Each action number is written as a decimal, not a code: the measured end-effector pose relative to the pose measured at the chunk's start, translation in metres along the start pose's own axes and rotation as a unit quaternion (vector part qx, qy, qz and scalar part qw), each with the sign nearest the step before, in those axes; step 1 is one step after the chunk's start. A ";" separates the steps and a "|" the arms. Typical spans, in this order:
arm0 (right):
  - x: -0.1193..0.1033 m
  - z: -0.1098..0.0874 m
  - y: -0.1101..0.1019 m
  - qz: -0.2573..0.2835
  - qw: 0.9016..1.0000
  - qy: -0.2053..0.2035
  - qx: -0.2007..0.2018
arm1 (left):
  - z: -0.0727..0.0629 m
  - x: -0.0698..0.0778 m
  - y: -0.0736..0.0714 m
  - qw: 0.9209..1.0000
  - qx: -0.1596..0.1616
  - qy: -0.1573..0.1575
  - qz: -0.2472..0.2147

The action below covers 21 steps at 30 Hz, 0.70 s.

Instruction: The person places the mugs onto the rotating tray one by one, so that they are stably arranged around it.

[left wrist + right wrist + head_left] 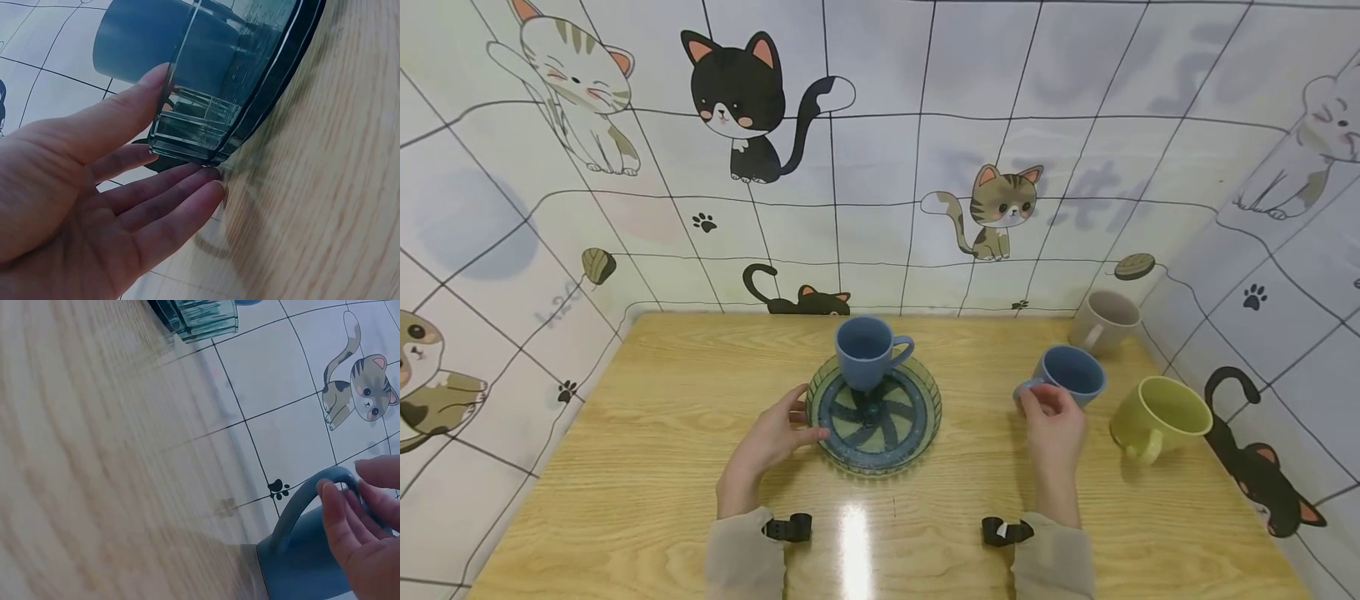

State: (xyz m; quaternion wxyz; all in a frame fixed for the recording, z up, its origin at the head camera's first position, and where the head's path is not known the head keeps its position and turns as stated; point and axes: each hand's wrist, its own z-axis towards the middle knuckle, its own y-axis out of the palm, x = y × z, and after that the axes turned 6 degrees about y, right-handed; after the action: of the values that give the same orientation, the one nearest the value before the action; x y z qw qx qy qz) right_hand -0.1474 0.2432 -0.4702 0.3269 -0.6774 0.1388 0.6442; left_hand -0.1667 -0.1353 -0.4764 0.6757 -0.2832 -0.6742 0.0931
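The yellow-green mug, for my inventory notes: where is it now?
In the head view, the yellow-green mug stands on the right side of the table, right of the blue mug whose handle the right hand pinches.

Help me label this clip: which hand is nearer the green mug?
Right. The right hand is left of the green mug, at a blue mug's handle; the left hand is farther off, at the left edge of the round dish.
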 end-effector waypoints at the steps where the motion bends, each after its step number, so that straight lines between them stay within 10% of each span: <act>1: 0.001 0.000 0.000 0.000 1.000 0.007 0.002 | 0.000 0.000 0.000 1.000 0.001 0.000 0.000; 21: 0.008 0.005 0.004 0.033 0.994 0.068 -0.075 | 0.000 0.002 0.001 1.000 0.021 0.002 0.008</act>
State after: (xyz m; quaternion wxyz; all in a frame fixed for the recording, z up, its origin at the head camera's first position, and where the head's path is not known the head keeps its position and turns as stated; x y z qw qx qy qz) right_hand -0.1527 0.2449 -0.4791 0.2436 -0.7376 0.1339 0.6154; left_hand -0.1661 -0.1335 -0.4754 0.6822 -0.2744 -0.6685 0.1120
